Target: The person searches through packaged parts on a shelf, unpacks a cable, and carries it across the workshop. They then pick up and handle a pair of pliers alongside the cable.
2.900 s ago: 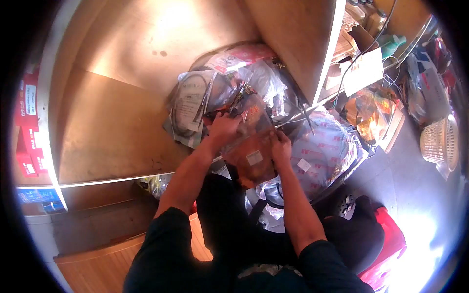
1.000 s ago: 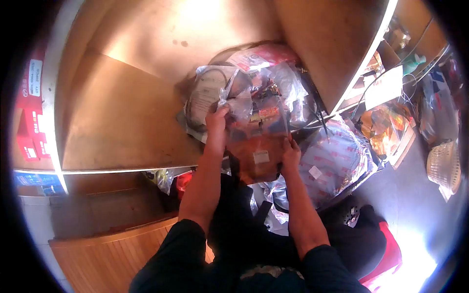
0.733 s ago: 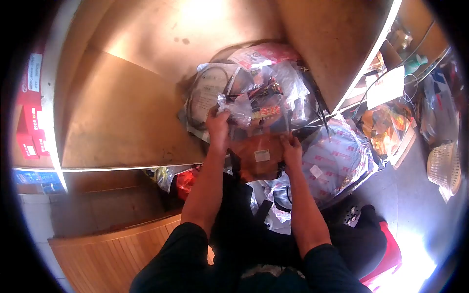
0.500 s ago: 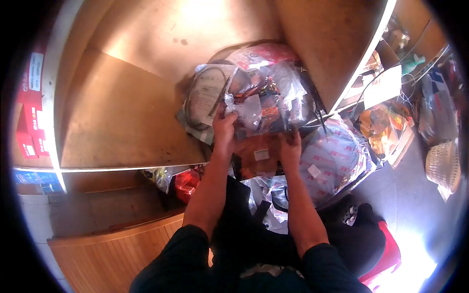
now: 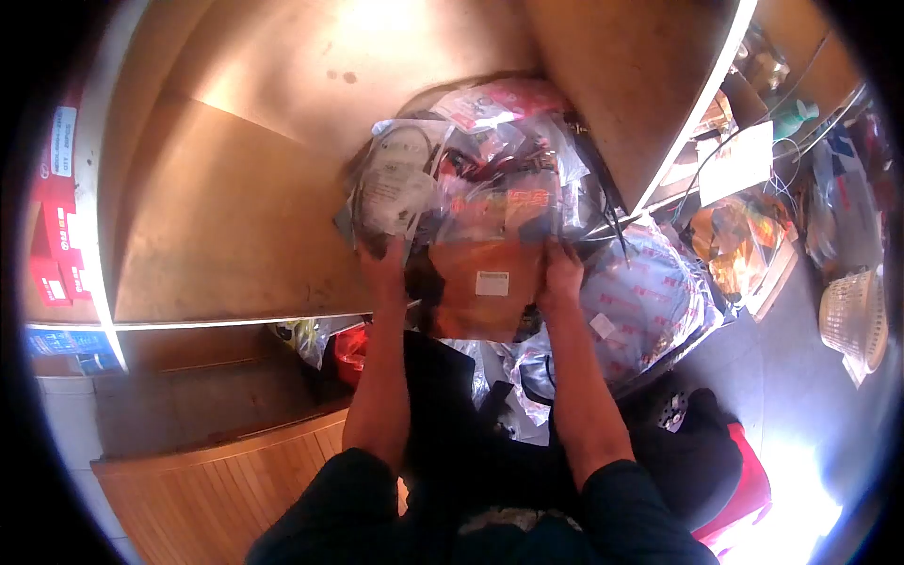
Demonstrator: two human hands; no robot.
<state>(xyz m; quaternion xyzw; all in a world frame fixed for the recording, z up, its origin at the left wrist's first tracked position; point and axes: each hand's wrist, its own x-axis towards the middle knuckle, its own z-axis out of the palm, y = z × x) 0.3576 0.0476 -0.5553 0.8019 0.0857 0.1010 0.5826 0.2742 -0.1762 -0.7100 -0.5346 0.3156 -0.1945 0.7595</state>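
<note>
My right hand is closed on the right edge of a plastic bag, orange and black with a white barcode label. At the lower edge of a clear packet, which has a white printed sheet and a thin looped cable inside, my left hand has its fingers bent, partly hidden and blurred. Between and above both hands are more clear plastic bags with dark contents and orange print. A pink-and-white packet lies at the back of the pile.
The pile rests in a wooden compartment. A large round bagged item with red print leans at the right. Further right are an orange-gold bag and a cream basket. Red boxes stand at the far left.
My left hand has let go of the small clear bag and moved left and down to the cable packet. The orange-black bag now shows more fully; my right hand has barely moved.
</note>
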